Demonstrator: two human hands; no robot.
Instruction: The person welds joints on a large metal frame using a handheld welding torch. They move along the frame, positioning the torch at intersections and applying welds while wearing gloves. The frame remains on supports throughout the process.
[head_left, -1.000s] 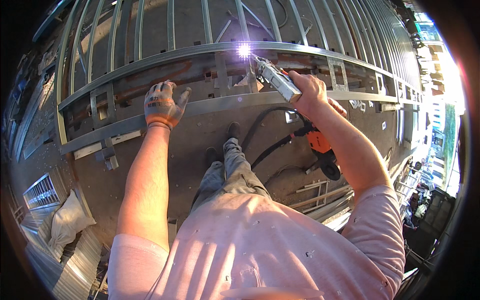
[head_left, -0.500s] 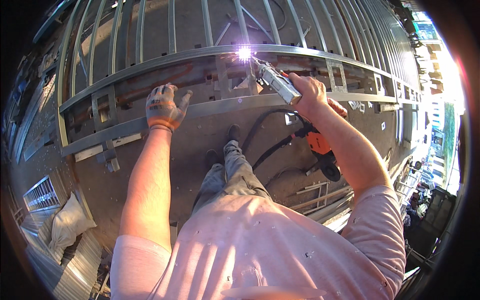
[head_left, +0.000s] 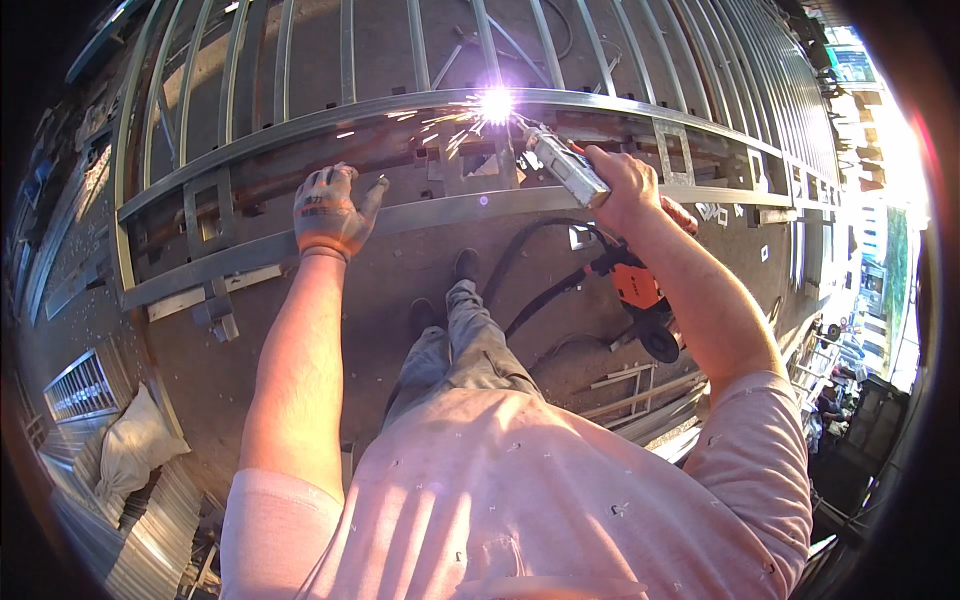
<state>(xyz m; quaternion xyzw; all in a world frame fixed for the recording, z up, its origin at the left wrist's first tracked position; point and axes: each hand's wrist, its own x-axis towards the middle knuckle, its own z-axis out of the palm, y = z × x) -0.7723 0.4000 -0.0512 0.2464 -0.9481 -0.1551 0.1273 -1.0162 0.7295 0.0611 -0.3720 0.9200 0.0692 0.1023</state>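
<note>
My right hand (head_left: 625,188) is wrapped round a pale grey handheld welding torch (head_left: 568,166). A white-violet glare with flying sparks burns at its tip, against the far rail (head_left: 380,107) of a metal frame, where an upright bar meets it. The glare hides the joint itself. My left hand (head_left: 333,207), in a grey and orange work glove, lies over the frame's near rail (head_left: 420,213) with thumb apart and fingers slightly bent, holding nothing. Short cross pieces (head_left: 207,215) join the two rails.
Below my right forearm is an orange and black power tool (head_left: 636,284), with a dark hose (head_left: 512,255) curving near it. Metal bars (head_left: 650,405) lie at lower right. A white sack (head_left: 138,442) and corrugated sheets (head_left: 150,535) lie at lower left.
The glare has grown brighter and shifted slightly right, with more sparks flying left. My right hand and the torch have moved slightly right; my left hand has barely moved.
</note>
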